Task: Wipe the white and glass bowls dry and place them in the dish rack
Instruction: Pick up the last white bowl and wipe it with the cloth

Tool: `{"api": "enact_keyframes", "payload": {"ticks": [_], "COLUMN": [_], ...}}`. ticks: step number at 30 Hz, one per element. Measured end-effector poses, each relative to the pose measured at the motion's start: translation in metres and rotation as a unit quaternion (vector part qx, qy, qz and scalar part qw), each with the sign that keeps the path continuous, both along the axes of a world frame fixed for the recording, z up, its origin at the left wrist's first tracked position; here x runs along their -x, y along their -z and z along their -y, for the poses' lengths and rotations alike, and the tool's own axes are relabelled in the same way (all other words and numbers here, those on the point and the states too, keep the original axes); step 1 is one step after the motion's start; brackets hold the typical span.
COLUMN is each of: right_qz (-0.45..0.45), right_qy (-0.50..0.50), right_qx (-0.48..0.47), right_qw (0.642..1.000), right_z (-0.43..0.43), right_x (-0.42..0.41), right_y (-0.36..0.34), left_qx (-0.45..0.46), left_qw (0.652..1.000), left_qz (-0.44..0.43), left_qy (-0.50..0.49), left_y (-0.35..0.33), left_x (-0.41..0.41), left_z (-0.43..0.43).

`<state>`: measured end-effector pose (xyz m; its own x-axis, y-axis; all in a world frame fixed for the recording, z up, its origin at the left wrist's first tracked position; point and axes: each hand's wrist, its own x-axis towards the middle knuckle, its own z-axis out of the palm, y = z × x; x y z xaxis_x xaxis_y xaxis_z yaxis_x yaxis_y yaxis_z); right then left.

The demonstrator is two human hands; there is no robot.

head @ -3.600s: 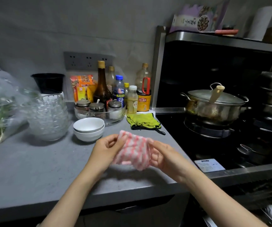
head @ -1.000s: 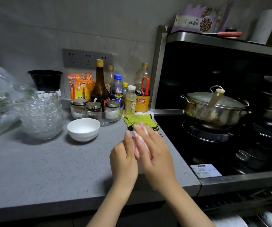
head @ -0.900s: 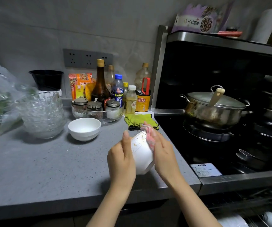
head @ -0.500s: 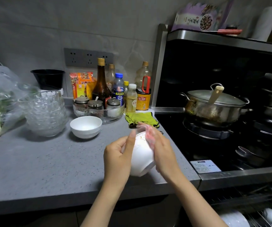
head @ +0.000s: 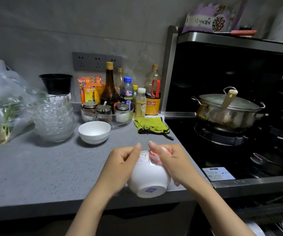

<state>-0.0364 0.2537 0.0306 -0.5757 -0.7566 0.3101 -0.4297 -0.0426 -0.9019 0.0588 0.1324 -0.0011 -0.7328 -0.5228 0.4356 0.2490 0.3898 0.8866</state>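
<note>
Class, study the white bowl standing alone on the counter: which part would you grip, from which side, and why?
Probably its near rim, from above and in front. The white bowl stands upright, mouth open, so a thumb can hook inside; the glass bowl stack and the jar tray crowd its left and back.

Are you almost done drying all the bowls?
Not nearly. Done: nothing I can confirm; the dish rack is mostly out of view. In hand: the left hand holds a white bowl tipped sideways while the right hand rubs a pink cloth at its rim. Left: a second white bowl and the stack of glass bowls on the counter.
</note>
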Motion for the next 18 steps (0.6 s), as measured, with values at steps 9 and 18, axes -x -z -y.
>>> {"api": "enact_keyframes", "payload": {"ticks": [9,18], "right_qz": [-0.114,-0.31], "right_qy": [0.071,0.143], "right_qx": [0.085,0.069], "right_qw": [0.987,0.937], "right_z": [0.006,0.012], "right_x": [-0.011,-0.03], "right_y": [0.028,0.039], "left_qx": [-0.116,-0.162], "left_qw": [0.978,0.95], "left_qz": [-0.092,-0.128], "left_qy": [-0.149,-0.233], "left_y": [0.007,0.01], "left_x": [0.009,0.017], "left_z": [-0.017,-0.038]}}
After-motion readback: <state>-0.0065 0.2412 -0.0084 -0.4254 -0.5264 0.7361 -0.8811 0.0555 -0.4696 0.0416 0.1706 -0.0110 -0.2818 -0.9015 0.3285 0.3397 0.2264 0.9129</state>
